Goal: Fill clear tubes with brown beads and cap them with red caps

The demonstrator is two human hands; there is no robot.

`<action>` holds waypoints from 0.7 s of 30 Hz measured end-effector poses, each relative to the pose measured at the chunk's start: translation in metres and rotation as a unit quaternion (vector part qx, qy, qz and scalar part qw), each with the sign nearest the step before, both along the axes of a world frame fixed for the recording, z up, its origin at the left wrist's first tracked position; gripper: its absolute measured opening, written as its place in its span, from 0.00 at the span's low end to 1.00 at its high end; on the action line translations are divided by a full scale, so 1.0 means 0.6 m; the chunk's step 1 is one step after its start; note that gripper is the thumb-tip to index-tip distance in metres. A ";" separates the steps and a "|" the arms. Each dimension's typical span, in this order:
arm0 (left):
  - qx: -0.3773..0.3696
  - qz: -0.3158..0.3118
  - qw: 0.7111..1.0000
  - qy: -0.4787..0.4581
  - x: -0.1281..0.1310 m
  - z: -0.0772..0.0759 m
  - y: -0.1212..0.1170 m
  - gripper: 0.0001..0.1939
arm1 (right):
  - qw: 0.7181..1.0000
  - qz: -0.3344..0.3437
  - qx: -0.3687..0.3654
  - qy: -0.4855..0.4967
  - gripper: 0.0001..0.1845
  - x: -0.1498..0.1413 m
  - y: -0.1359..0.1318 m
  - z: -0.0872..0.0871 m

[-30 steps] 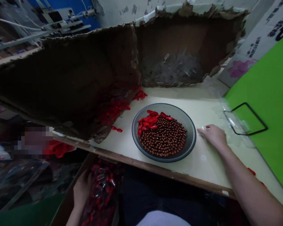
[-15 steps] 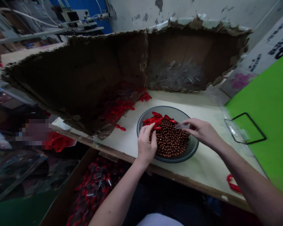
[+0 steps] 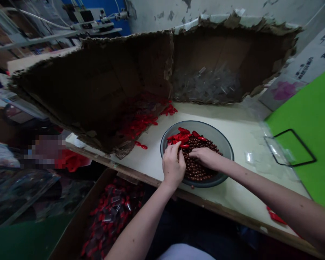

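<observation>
A grey bowl [image 3: 224, 144] on the pale table [image 3: 238, 191] holds many small brown beads [image 3: 199, 169] and a cluster of red oblong pieces [image 3: 182, 138] at its far left. My left hand [image 3: 173, 165] is inside the bowl's near left side, fingers curled down by the red pieces. My right hand [image 3: 206, 156] lies over the beads, fingers closed and pointing left towards the left hand. What either hand holds is hidden.
Torn cardboard boxes [image 3: 103, 83] stand behind, with red pieces [image 3: 141, 122] spilling out on the left and clear plastic pieces [image 3: 206, 85] on the right. A box of packed red items [image 3: 111, 216] sits below the table. A green board [image 3: 308, 133] is at right.
My right hand has moved left and down onto the beads beside the left hand. The left hand has shifted only slightly, staying at the red pieces.
</observation>
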State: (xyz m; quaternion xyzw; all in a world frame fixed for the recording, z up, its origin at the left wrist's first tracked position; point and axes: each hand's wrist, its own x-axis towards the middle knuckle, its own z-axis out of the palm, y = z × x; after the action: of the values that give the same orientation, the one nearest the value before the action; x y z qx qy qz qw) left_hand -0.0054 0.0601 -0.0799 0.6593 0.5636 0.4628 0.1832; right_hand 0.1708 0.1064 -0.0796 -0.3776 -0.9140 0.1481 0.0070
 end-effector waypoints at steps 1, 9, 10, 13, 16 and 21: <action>-0.001 -0.001 1.000 0.001 0.000 0.000 0.000 0.16 | 1.000 -0.012 -0.020 0.018 0.13 0.003 -0.001 0.002; -0.011 0.002 1.000 0.001 -0.001 0.000 0.000 0.16 | 0.911 -0.155 -0.242 0.297 0.11 0.036 -0.012 0.041; -0.009 0.000 1.000 0.000 -0.001 0.000 0.000 0.16 | 0.895 -0.165 -0.257 0.325 0.13 0.036 -0.014 0.042; -0.005 -0.004 1.000 -0.001 -0.001 0.001 0.003 0.16 | 0.866 -0.191 -0.273 0.372 0.16 0.033 -0.019 0.040; -0.001 -0.009 1.000 -0.001 -0.003 0.001 0.005 0.15 | 0.868 -0.195 -0.255 0.380 0.16 0.031 -0.022 0.031; 0.018 -0.014 1.000 0.009 -0.001 -0.012 0.010 0.14 | 0.864 -0.233 -0.171 0.412 0.17 0.038 -0.024 0.005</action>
State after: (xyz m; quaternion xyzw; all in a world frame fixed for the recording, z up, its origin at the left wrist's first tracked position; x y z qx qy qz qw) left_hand -0.0058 0.0664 -0.0871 0.6742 0.5478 0.4642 0.1729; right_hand 0.1936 0.0917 -0.0767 -0.4790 -0.6737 0.4385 0.3527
